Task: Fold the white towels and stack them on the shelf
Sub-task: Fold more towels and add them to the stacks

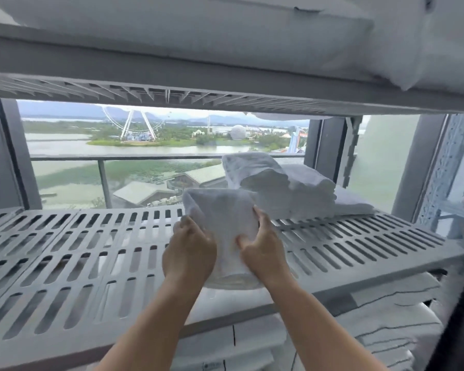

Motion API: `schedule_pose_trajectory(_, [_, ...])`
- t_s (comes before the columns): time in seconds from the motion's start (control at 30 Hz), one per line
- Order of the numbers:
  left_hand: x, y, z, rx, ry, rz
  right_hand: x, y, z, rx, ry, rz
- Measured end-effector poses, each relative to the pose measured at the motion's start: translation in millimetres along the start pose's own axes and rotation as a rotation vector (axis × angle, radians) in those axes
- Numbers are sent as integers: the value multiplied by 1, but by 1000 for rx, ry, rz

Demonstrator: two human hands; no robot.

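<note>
— Where's the folded towel (223, 218)?
— Over the front of the slatted shelf (91, 250), with the left grip (189, 253) and right grip (263, 253) clamped on its sides.
— Risk?
— Letting go unevenly could open the fold. Pushing it back could knock the stack (284, 183) behind it askew.

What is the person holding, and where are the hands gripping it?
A folded white towel, at the slotted shelf. The left hand grips its left side and the right hand its right side.
</note>
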State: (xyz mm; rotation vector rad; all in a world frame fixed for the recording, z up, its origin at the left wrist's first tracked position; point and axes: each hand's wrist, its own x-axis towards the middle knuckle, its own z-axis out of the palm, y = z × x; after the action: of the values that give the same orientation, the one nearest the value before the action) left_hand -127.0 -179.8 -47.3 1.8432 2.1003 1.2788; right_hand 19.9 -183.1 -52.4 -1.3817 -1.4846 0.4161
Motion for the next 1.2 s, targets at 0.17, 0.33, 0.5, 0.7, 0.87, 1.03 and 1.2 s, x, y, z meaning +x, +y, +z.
schedule_pose_trajectory(0.17, [-16,73,24,-34,113,176,18,26,-55,89,162,107])
schedule_pose_trajectory(0.33, [-11,136,70,-92,78,309,42,60,-106,92,331,163])
schedule_pose_trajectory(0.5, [-4,195,132,-240,-31,432,65,97,-167,-35,525,197])
schedule_pose_trajectory(0.7, [9,252,190,-339,-189,557,102,131,-223,-96,634,239])
schedule_pose_trajectory(0.87, [22,282,234,-356,-289,553,137,167,-248,-75,649,236])
schedule_pose_trajectory(1.03, [32,316,293,-377,-341,495,188,217,-273,-75,653,199])
schedule_pose_trajectory(1.2, [48,349,353,-340,-300,461,245,266,-304,2,564,186])
